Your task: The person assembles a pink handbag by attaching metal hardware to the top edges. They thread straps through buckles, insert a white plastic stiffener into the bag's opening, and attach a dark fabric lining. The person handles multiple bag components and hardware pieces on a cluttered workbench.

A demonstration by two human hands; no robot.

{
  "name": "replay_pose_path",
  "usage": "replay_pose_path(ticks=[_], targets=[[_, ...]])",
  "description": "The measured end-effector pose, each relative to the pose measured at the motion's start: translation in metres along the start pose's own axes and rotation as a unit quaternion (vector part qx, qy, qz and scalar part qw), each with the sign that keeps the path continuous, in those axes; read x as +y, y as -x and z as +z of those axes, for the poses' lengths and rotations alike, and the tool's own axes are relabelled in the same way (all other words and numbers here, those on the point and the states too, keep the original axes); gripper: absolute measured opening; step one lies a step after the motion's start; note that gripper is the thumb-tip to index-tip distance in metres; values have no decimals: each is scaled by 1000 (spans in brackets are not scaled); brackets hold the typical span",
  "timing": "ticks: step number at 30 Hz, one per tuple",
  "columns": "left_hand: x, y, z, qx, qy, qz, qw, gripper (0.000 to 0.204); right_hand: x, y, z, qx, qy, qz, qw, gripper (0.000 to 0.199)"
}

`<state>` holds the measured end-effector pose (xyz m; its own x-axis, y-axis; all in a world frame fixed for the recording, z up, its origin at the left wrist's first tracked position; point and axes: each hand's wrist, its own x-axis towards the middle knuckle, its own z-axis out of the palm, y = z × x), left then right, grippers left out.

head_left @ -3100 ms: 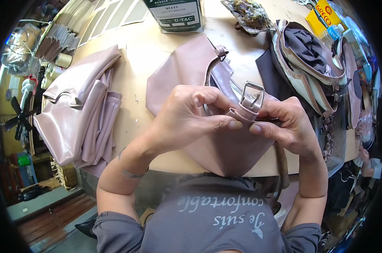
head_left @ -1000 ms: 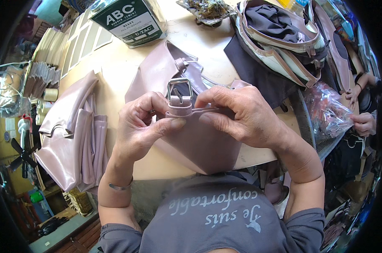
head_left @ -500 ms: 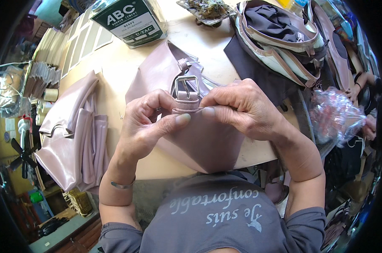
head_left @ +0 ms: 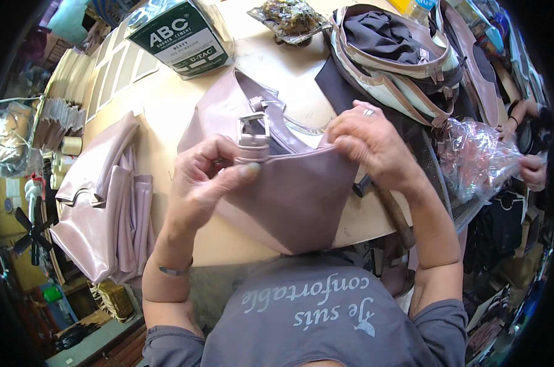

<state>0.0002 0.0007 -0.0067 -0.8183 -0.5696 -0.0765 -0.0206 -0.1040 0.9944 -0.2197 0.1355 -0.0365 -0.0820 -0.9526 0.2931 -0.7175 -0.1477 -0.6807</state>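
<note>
A mauve leather-like handbag (head_left: 289, 196) lies in front of me at the table's near edge, its opening facing away. My left hand (head_left: 206, 174) pinches a short buckle strap (head_left: 252, 151) at the bag's rim between thumb and fingers. A square silver buckle (head_left: 253, 127) stands up from that strap, just beyond my fingertips. Farther off, a smaller strap with a metal fitting (head_left: 258, 103) sits on the opposite rim. My right hand (head_left: 371, 144), with a ring on one finger, has its curled fingers closed on the rim at the bag's right corner.
Folded mauve pieces (head_left: 105, 208) lie left. A green-and-white can (head_left: 182, 43) stands at the back beside a plastic-wrapped bundle (head_left: 289, 19). Unfinished bags (head_left: 393, 55) are piled back right. Below my right forearm lies a hammer (head_left: 392, 211). Another person's hand (head_left: 532, 171) touches clear plastic (head_left: 475, 159).
My right hand has left the buckle strap and moved right along the rim to the bag's corner. My left hand keeps its pinch, shifted slightly left. The hammer has come into sight.
</note>
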Motion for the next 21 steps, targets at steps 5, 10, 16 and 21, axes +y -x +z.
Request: replay_pose_path(ticks=[5,10,16,21], targets=[[-1,-6,-1,-76,-128,92,985,18,-64,-11,21,19,-19,-19,999,22],[-5,-27,-17,-138,-169,164,962,48,-69,-12,25,17,-61,-65,996,27],[-10,-77,-36,-216,49,169,960,51,-66,-9,20,-30,-157,-25,987,25],[-21,-107,-61,-97,-428,174,882,46,-75,-7,17,-11,-147,-16,989,22]])
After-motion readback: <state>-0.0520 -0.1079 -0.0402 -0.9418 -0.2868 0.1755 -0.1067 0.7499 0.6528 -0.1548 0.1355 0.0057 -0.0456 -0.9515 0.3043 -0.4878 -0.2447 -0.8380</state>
